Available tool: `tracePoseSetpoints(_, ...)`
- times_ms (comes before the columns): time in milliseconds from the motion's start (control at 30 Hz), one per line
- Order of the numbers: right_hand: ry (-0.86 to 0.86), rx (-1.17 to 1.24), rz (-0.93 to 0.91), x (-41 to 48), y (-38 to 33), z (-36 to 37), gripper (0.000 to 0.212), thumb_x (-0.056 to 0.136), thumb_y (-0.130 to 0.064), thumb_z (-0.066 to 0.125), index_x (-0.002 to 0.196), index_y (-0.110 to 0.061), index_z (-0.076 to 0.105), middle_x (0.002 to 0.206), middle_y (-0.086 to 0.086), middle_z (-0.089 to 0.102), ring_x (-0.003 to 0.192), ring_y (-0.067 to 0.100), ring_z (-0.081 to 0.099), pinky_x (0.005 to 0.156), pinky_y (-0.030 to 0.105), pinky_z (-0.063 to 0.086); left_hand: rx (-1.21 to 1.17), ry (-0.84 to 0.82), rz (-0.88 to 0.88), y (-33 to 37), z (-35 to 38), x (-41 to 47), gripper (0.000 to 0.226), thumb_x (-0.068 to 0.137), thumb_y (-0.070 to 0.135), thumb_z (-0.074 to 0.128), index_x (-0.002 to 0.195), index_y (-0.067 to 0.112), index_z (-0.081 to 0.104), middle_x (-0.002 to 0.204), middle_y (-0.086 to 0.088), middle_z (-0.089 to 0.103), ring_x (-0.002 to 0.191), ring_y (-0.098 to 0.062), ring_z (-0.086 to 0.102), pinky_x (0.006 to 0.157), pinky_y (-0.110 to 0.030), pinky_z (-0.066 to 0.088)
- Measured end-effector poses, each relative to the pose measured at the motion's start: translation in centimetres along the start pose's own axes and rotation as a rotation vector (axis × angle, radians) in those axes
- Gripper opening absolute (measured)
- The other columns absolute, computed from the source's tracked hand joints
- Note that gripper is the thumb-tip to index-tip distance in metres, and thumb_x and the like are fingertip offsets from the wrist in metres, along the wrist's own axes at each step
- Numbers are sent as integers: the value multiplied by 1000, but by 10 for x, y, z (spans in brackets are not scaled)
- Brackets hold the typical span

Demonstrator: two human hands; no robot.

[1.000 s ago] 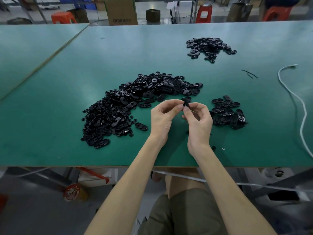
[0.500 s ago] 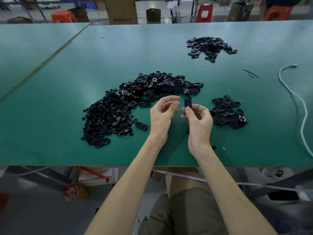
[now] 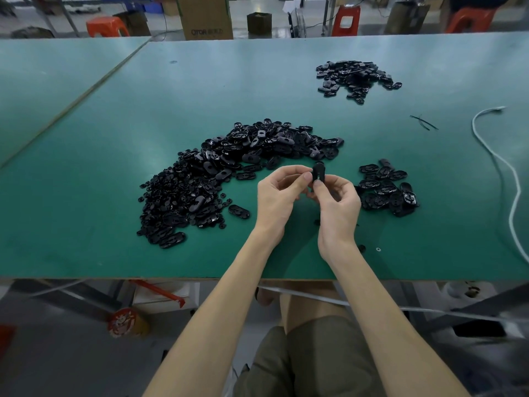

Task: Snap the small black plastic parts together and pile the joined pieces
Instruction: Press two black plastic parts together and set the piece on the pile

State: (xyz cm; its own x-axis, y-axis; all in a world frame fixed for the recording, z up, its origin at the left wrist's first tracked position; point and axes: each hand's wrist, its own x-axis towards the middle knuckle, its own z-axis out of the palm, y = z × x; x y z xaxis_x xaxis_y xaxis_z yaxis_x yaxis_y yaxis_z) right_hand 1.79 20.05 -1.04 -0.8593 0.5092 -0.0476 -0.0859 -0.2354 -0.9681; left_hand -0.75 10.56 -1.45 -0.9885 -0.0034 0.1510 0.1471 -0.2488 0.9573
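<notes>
Head view: right of the loose-parts heap (image 3: 211, 181), the left hand (image 3: 279, 196) — off the piece half a second ago — has pinched back onto the black oval part (image 3: 318, 171), which the right hand (image 3: 340, 207) pinches upright above the green bench (image 3: 114, 138) — probably a final press before the joined pile (image 3: 386, 187).

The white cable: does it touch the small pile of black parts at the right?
No, the cable lies apart from that pile, with bare green table between them.
</notes>
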Motion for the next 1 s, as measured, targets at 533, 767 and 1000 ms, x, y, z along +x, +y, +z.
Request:
tracePoseSetpoints(533, -117, 45, -86, 0, 1, -4, 19, 98, 6, 64, 97, -12, 66, 94, -2, 70, 83, 9, 71, 83, 28, 59, -49, 38, -50, -1, -1, 2, 12, 90, 2, 76, 100, 2, 69, 85, 0, 75, 67, -9, 69, 65, -18, 53)
tracePoseSetpoints(767, -107, 32, -110, 0, 2, -3, 23, 100, 7, 60, 96, -15, 64, 95, -1, 67, 84, 9, 68, 81, 25, 56, -3, -5, -67, -1, -1, 2, 15, 90, 5, 78, 102, 2, 69, 81, 3, 75, 68, -7, 69, 66, -18, 54)
tracePoseSetpoints(1000, -106, 22, -123, 1, 4, -3, 25, 100, 6, 60, 95, -18, 65, 97, -1, 68, 85, 11, 68, 82, 28, 56, 34, 3, -78, 0, 0, 2, 12, 91, 7, 77, 99, 6, 68, 83, 3, 73, 70, -4, 66, 66, -18, 53)
